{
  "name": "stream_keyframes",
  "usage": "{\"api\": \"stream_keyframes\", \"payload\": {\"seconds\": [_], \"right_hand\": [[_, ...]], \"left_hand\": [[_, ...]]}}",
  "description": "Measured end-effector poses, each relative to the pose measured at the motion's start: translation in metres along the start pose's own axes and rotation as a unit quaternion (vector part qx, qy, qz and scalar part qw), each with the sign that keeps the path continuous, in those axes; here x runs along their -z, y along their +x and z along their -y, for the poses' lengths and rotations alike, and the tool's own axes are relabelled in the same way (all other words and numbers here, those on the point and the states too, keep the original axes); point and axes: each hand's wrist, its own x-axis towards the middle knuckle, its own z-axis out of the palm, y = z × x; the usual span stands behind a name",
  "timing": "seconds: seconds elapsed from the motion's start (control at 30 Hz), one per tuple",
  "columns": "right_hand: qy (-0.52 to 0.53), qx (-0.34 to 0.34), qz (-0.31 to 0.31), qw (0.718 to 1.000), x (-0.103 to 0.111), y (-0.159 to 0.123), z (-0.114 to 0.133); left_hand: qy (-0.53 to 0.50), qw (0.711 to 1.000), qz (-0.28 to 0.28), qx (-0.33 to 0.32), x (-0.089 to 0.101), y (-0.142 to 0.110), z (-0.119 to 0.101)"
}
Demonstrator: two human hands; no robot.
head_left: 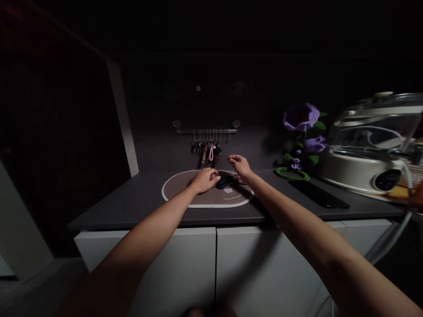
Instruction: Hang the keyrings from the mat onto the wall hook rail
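Open counter [128,200] left of mat [176,191]; flowers [306,116], appliance [350,169] block right.

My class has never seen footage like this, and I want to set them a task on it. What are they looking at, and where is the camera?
There is no machine here: these are a person's bare hands, seen by a camera worn on that person's head, looking forward and down. On the dark counter lies a rounded mat, with a small dark item on it. The left hand is beside that item; the right hand is raised, fingertips together. Whether either holds anything is too dim to tell. To the right are a purple flower, a flat black slab and a pale appliance. Keys hang from a rail behind.
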Motion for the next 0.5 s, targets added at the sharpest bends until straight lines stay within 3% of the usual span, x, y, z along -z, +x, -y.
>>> {"api": "stream_keyframes", "payload": {"seconds": [0.27, 0.5], "right_hand": [[-0.161, 0.051, 0.035, 0.985, 0.022, -0.014, -0.017], [-0.271, 0.073, 0.063, 0.958, 0.020, -0.014, -0.016]], "left_hand": [[0.053, 0.996, 0.076, -0.013, -0.001, -0.004, -0.009], [0.066, 0.992, 0.096, -0.039, -0.007, -0.003, -0.003]]}}
